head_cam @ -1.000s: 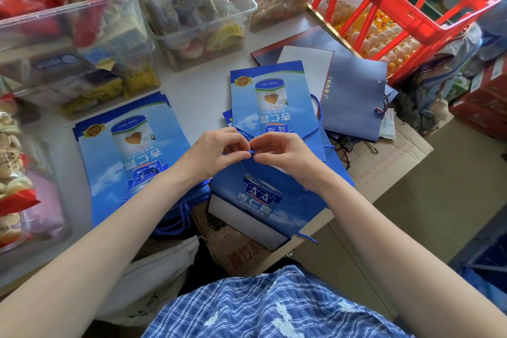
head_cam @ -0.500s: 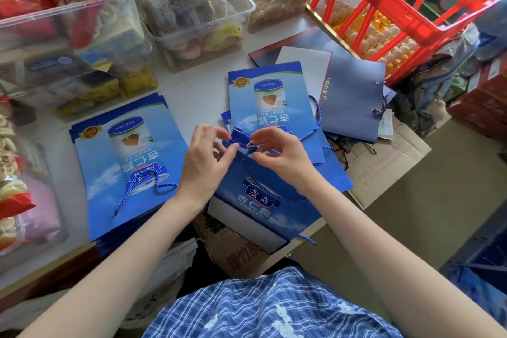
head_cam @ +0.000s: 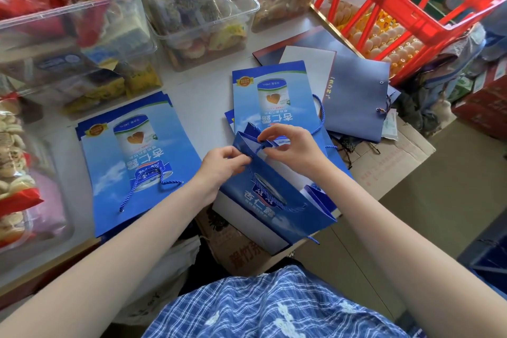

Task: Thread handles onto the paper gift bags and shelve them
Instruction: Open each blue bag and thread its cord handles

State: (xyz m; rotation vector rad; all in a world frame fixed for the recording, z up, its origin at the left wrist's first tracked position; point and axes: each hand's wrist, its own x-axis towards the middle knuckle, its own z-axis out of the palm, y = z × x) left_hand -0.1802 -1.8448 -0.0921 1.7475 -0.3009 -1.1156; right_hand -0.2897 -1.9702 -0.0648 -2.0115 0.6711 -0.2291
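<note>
I am holding a blue paper gift bag point(head_cam: 274, 195) open over the table point(head_cam: 203, 96) edge in front of me, its printed can design facing up and its white inside showing. My left hand point(head_cam: 222, 164) is pinching the bag's top rim, while my right hand point(head_cam: 290, 145) is pinching the twisted blue cord handle point(head_cam: 260, 145) at that rim.

Bright, even daylight, soft shadows; wide-angle bending and slight blur at edges.
</note>
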